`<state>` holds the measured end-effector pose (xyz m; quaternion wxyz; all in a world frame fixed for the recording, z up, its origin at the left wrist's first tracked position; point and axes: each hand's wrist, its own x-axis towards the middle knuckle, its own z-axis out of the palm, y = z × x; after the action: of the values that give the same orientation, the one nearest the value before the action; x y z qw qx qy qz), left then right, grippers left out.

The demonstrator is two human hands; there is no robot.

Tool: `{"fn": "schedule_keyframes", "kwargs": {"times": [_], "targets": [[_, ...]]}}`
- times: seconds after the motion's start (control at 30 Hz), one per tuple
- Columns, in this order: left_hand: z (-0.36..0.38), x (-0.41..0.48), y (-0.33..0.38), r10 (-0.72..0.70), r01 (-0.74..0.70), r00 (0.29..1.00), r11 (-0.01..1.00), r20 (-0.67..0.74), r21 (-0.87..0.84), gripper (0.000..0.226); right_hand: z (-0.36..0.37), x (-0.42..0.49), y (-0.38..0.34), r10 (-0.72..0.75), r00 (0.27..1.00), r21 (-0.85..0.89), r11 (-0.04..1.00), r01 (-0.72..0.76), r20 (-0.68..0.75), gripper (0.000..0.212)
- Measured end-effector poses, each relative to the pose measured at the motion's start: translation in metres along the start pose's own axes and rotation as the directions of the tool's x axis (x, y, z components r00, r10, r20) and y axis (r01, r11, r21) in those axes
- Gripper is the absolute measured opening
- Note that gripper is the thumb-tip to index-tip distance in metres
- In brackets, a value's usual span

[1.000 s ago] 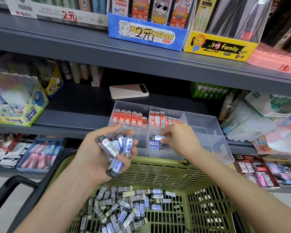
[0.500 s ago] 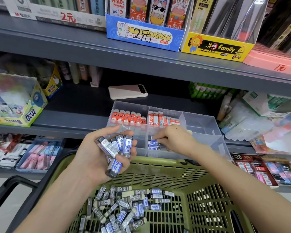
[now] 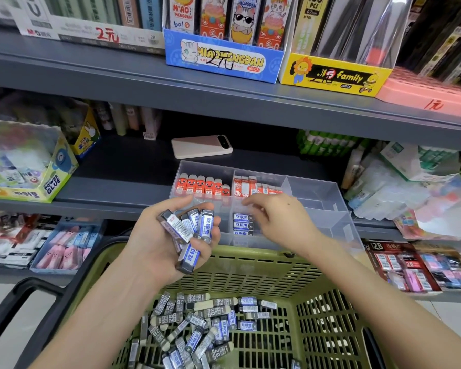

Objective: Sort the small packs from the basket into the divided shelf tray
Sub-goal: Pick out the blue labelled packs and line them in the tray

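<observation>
My left hand [image 3: 168, 241] grips a bunch of small blue-and-grey packs [image 3: 190, 230] above the green basket [image 3: 272, 265]. Several more such packs [image 3: 197, 326] lie loose on the basket's floor. The clear divided tray [image 3: 314, 193] stands on the shelf behind the basket. Its back compartments hold red packs [image 3: 201, 185] and red-and-white packs [image 3: 248, 186]. A short stack of blue packs [image 3: 242, 224] lies in a front compartment. My right hand [image 3: 280, 219] hovers just right of that stack, fingers loosely curled and blurred, holding nothing that I can see.
A beige phone [image 3: 201, 146] lies on the shelf behind the tray. A glue box [image 3: 30, 166] stands at left and plastic-wrapped goods [image 3: 410, 187] crowd the right. The upper shelf [image 3: 224, 99] overhangs the tray. The basket's black handle [image 3: 24, 296] juts out at lower left.
My right hand has let go of a blue pack on the stack in the tray and lifted slightly up and right. My left hand keeps its bunch, almost unmoved.
</observation>
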<state>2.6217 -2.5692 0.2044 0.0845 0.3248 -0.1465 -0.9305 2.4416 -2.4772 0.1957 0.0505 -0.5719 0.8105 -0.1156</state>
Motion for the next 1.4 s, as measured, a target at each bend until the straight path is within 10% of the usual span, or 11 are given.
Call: {"fn": "schedule_keyframes", "kwargs": {"times": [0.13, 0.3, 0.5, 0.63, 0.87, 1.4], "targets": [[0.008, 0.000, -0.005, -0.001, 0.002, 1.000, 0.999, 0.031, -0.032, 0.030, -0.023, -0.023, -0.043, -0.098, 0.979, 0.515, 0.839, 0.177, -0.176, 0.020], [0.018, 0.003, -0.015, 0.059, -0.059, 0.998, 0.998, 0.019, -0.019, 0.018, -0.030, -0.032, -0.076, -0.203, 0.959, 0.317, 0.913, 0.259, -0.198, 0.022], [0.022, -0.001, -0.019, 0.018, -0.020, 0.997, 1.000, -0.069, -0.021, 0.025, -0.046, -0.024, -0.040, -0.034, 0.995, 0.641, 0.762, 0.088, -0.096, 0.006], [0.014, -0.007, -0.014, 0.053, -0.052, 0.995, 0.999, -0.085, 0.015, 0.026, -0.051, -0.005, 0.018, 0.033, 0.988, 0.365, 0.927, -0.086, 0.151, 0.011], [0.008, -0.006, -0.013, 0.061, -0.060, 0.996, 0.998, -0.061, 0.014, 0.028, -0.026, 0.020, 0.030, -0.037, 0.866, -0.074, 0.994, 0.085, 0.498, 0.016], [0.002, 0.003, -0.013, 0.026, -0.026, 0.999, 1.000, -0.036, -0.014, 0.035, -0.025, 0.027, 0.030, -0.076, 0.705, 0.003, 0.995, 0.104, 0.705, 0.031]]}}
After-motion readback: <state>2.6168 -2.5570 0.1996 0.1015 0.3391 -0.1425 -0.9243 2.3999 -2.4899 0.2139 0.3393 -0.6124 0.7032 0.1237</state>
